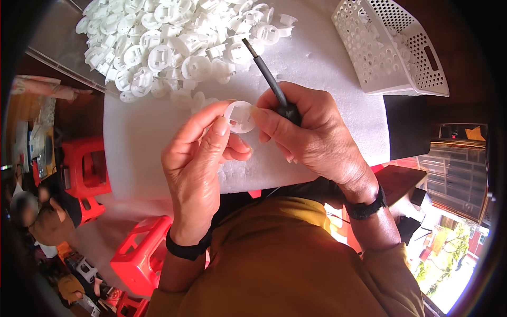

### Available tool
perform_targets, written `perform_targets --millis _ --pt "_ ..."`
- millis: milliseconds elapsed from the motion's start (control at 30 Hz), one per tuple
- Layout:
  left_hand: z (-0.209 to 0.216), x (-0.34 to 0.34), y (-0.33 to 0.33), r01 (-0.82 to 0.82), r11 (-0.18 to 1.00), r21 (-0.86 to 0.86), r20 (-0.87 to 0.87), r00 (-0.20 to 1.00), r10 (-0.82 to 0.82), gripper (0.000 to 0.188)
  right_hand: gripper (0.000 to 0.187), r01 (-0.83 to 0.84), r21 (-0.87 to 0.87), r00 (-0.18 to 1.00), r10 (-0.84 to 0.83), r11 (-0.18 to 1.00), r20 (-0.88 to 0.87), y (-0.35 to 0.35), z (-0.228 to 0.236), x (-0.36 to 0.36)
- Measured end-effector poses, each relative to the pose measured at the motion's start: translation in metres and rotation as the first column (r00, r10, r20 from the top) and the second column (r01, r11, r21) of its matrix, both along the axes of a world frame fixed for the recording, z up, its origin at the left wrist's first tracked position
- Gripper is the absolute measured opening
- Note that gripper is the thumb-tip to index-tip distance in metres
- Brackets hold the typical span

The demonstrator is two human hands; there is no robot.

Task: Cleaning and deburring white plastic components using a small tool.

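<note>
Between the thumb and fingers of my left hand (203,148) is a small round white plastic piece (242,117) with cut-outs in its face. My right hand (311,129) is closed around a slim black-handled tool (272,79) whose metal tip points up and to the left, away from me. I cannot tell exactly what kind of tool it is. The right thumb and fingertips also meet the right edge of the round piece. Just beyond my hands, a large heap of similar white plastic pieces (158,55) lies on the white padded work surface (142,153).
At the far right stands a white perforated plastic basket (388,50) with more white pieces inside. A clear-walled container edge (68,68) runs along the far left. Red plastic stools (140,256) stand on the floor to my left, where other people are also seen.
</note>
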State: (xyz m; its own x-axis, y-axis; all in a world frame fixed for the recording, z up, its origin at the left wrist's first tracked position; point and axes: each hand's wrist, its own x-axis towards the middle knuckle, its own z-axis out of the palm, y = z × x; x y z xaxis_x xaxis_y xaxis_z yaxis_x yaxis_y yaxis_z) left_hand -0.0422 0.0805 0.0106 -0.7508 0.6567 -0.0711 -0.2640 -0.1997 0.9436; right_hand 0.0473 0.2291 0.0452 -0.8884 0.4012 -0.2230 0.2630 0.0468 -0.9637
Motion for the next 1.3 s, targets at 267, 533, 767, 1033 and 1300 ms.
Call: perform_targets --millis 267,533,767,1033,1300 --pt "-0.003 -0.001 -0.006 0.065 0.995 0.073 -0.036 0.997 -0.062 0.028 0.018 -0.055 0.057 0.993 0.061 0.997 -0.097 0.000 -0.003 0.000" --pt "0.001 0.004 -0.007 0.068 0.997 0.042 -0.195 0.979 -0.059 0.033 0.013 -0.016 -0.138 0.999 0.020 0.990 0.028 -0.001 0.011 0.010" --pt "0.007 0.005 -0.014 0.050 0.998 0.025 -0.337 0.941 -0.039 0.029 0.013 -0.096 -0.049 0.994 0.093 0.994 -0.062 -0.002 0.005 0.016" --pt "0.010 0.010 -0.012 -0.012 1.000 0.001 -0.530 0.848 0.010 0.026 0.015 -0.122 -0.049 0.990 0.118 0.991 -0.075 -0.005 0.012 0.020" --pt "0.017 0.016 -0.008 -0.060 0.998 -0.020 -0.610 0.792 0.035 0.026 0.018 -0.103 0.171 0.971 0.136 0.980 -0.195 -0.004 0.004 0.023"
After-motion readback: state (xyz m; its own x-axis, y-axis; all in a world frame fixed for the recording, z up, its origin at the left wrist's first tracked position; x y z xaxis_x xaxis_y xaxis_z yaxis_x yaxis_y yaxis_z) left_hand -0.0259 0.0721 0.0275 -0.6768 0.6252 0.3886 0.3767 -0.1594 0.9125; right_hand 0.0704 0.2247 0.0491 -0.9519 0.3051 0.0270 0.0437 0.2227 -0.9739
